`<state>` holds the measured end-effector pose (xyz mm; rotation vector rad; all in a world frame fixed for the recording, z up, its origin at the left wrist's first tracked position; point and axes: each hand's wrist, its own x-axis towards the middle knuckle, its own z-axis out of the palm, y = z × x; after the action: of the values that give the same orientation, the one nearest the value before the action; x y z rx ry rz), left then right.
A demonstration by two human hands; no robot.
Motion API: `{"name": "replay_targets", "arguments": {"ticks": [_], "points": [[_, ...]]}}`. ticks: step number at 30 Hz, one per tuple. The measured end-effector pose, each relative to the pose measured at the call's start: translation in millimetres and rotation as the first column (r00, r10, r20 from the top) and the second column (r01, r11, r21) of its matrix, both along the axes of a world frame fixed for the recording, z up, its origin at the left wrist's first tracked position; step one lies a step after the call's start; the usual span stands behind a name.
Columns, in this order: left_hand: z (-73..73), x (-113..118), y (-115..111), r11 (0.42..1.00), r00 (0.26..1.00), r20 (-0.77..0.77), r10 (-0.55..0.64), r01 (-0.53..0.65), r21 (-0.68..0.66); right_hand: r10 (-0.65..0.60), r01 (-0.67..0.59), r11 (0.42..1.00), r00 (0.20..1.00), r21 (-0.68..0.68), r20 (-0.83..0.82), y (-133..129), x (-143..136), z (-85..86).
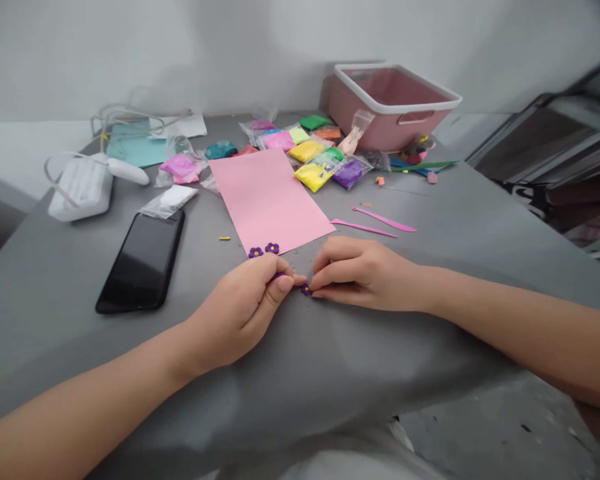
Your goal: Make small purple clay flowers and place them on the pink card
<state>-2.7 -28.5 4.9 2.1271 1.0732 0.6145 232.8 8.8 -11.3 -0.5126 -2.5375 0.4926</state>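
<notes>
A small purple clay flower [306, 290] with a yellow centre sits low over the grey table between my hands. The fingers of my right hand [363, 273] are pinched together at its right edge. My left hand [247, 303] is closed, with a bit of purple clay [279, 275] showing between thumb and fingers; most of that piece is hidden. One left fingertip reaches to the flower's left side. Just beyond my left knuckles, two more purple flowers [272, 249] lie at the near edge of a pink paper sheet [275, 200].
Two pink modelling tools [385, 219] lie beyond my right hand. A black phone [143, 260] and a white power strip [83, 187] are at left. Several bags of coloured clay [314, 175] spread behind the paper, near a pink basket [405, 123] with a white rim.
</notes>
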Motion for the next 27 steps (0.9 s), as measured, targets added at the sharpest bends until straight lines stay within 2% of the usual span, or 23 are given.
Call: {"name": "replay_targets", "arguments": {"ticks": [12,22,27], "points": [[0.6,-0.1,-0.8,1.0,1.0,0.005,-0.001,0.001,-0.001,-0.035,0.036,0.999,0.999,0.016,-0.009,-1.9,-1.4,-0.8],[-1.0,-0.3,1.0,1.0,1.0,-0.008,0.001,-0.001,0.014,-0.084,0.084,0.99,0.996,-0.112,0.012,-2.6,-1.4,0.4],[-0.7,-0.9,0.0,1.0,1.0,-0.017,-0.008,0.008,0.017,-0.082,0.084,0.988,0.996,-0.127,0.018,-2.1,-1.1,2.0]]}}
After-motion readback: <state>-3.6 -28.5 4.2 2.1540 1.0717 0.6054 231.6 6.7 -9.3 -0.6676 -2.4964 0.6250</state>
